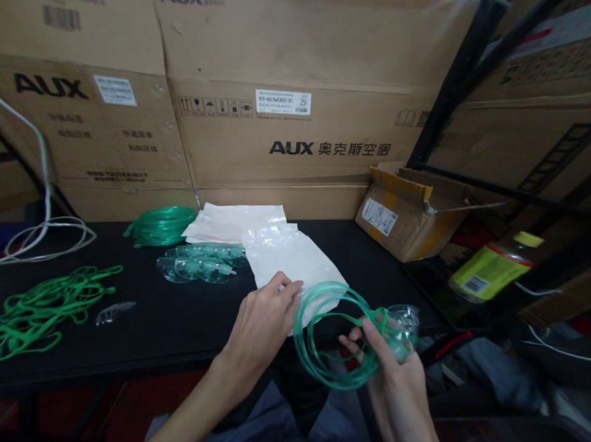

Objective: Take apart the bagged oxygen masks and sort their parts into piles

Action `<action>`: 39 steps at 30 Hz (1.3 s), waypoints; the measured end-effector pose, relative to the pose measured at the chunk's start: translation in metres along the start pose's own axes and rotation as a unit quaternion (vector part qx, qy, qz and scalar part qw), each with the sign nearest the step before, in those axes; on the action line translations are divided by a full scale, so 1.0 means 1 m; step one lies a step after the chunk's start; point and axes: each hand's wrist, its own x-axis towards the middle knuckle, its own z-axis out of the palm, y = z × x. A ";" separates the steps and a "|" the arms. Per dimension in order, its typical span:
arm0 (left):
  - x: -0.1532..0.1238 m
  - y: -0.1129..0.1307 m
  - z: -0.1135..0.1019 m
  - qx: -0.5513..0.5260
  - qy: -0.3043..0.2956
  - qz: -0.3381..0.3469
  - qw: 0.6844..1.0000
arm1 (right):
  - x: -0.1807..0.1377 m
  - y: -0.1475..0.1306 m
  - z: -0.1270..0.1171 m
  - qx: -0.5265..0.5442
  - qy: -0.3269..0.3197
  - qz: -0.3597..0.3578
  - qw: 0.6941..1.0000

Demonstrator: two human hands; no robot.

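A coil of clear green tubing [312, 355], an oxygen mask [401, 337] and its green strap are gathered in my right hand [396, 380], which is closed around them past the table's front edge. My left hand [262, 322] has its fingertips pinched together on the lower part of a white plastic bag [293, 254], just left of the coil. The bag lies flat and overhangs the table front, partly hidden by that hand and the tubing. Behind it is a stack of similar white bags [235, 221]. Several clear green masks [197, 265] lie left of the bag.
Another green tubing coil [162, 226] sits at the back of the black table [169, 320]. Tangled green straps [54, 309] and small clear pieces [114, 312] lie on the left. An open carton [406, 218] and a bottle [495, 266] stand right. Large cartons [296, 47] line the back.
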 end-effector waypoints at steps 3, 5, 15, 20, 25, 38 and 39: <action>0.005 0.000 -0.002 0.005 0.040 -0.002 0.999 | -0.001 0.001 -0.003 -0.015 0.012 -0.007 1.000; 0.007 0.000 -0.002 0.022 0.056 0.012 0.998 | -0.001 0.004 -0.005 -0.025 0.015 -0.001 1.000; 0.004 0.008 0.021 0.054 0.131 0.106 0.984 | 0.004 0.006 0.007 -0.166 -0.109 0.014 0.980; 0.009 0.012 0.020 0.070 0.104 0.118 0.985 | 0.007 0.007 0.015 -0.170 -0.115 -0.029 0.978; 0.016 0.018 0.010 0.082 0.060 0.081 0.992 | 0.006 0.015 0.009 -0.204 -0.143 -0.086 0.965; 0.025 0.017 0.015 0.044 0.165 0.066 0.983 | 0.010 -0.011 0.018 -0.316 -0.214 -0.075 0.921; 0.026 0.017 0.015 0.040 0.171 0.070 0.982 | 0.010 -0.013 0.020 -0.315 -0.220 -0.066 0.921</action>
